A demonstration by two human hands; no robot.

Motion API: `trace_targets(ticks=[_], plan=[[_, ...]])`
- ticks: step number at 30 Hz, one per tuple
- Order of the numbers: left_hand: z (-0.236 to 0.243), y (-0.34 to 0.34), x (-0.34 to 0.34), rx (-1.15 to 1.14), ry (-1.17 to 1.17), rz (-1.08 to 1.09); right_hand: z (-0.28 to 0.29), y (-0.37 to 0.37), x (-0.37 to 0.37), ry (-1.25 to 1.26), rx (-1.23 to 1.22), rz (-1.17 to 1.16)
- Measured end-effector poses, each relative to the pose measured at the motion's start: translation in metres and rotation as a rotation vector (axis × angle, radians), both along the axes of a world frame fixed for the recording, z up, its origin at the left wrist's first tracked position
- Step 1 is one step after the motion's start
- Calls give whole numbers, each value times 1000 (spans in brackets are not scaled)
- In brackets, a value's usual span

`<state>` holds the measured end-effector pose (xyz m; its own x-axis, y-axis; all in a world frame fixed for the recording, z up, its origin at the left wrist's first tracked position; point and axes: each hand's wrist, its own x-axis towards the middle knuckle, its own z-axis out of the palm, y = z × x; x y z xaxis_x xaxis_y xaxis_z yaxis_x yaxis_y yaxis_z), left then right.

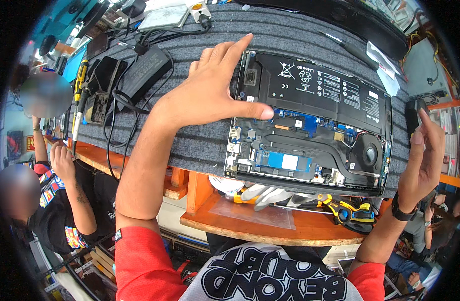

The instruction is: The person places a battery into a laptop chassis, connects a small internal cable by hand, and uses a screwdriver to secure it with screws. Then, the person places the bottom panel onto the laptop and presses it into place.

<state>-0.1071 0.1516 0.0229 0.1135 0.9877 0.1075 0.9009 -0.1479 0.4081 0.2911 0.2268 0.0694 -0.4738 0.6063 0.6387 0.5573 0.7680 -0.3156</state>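
A laptop with its bottom cover off (310, 120) lies on the grey ribbed mat, its insides showing. Along its far side is a black battery (310, 85); nearer to me are a blue circuit board, a blue storage stick (282, 161) and a round fan (370, 152). My left hand (205, 93) spans the laptop's left edge, fingers spread and holding nothing, with the thumb over the board beside the battery. Off the laptop's right side, my right hand (426, 155) has its fingertips closed on a small black blocky object (415, 114), whose kind I cannot make out.
A black power adapter (144, 75) with looped cables lies left of my hand. Behind the laptop is a dark-handled screwdriver (358, 52). Gloves (275, 193) and yellow-black tools (343, 208) sit on the wooden shelf below the mat's edge. Another person (64, 200) works at left.
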Motion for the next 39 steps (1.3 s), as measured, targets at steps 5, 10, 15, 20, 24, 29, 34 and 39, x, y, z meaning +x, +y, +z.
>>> trace_targets(ticks=[5,10,15,20,24,29,34,39], plan=[[-4,-2,-1,8,33,-11,-2,2,-3,-23,27,-13],[1,-8,-1,-29,14,15,-1,7,-1,-68,105,-36],[6,-3,4,-101,-29,67,-4,11,-3,21,84,-78],[-7,-9,9,-68,-53,189,-5,8,-6,96,29,-54],[-13,-31,30,-3,-177,400,4,0,-4,150,-45,-19],[-32,-44,43,96,-192,514,-19,-9,31,127,-148,3],[-55,-15,16,43,-646,429,-68,0,65,175,-233,-146],[-41,-32,29,39,-421,507,-90,7,64,180,-348,-156]])
